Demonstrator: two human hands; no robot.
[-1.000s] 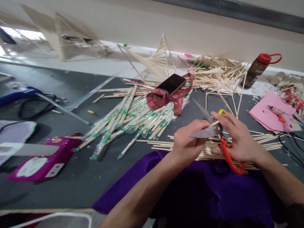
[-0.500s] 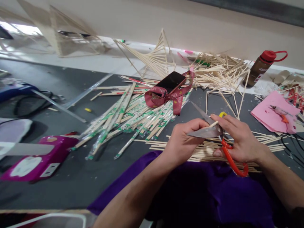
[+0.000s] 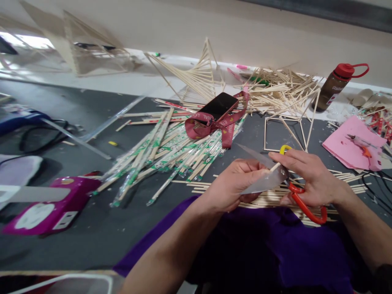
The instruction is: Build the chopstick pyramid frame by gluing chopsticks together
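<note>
My right hand [image 3: 309,177] is closed around scissors [image 3: 306,209] with red and yellow handles. Their blades are spread apart and point left, over my left hand. A thin wooden chopstick [image 3: 275,167] lies between the blades near the pivot, its tip sticking up. My left hand [image 3: 234,183] pinches this chopstick, most of which the fingers and lower blade hide. Below both hands, loose chopsticks [image 3: 263,200] lie side by side at the table's near edge. Several plastic-wrapped chopsticks [image 3: 171,157] with green print are heaped left of my hands.
A phone [image 3: 221,107] with a red lanyard rests on the wrapped heap. Behind are a twisted stick model [image 3: 196,79], a pile of sticks [image 3: 284,87] and a red-capped bottle [image 3: 333,87]. Pliers [image 3: 359,141] lie on pink paper [image 3: 339,143] at right. A magenta box [image 3: 58,204] sits left.
The scissors have turned slightly, with the red handle swinging right and the upper blade tip shifting left and down. My left thumb has moved along the chopstick towards the pivot.
</note>
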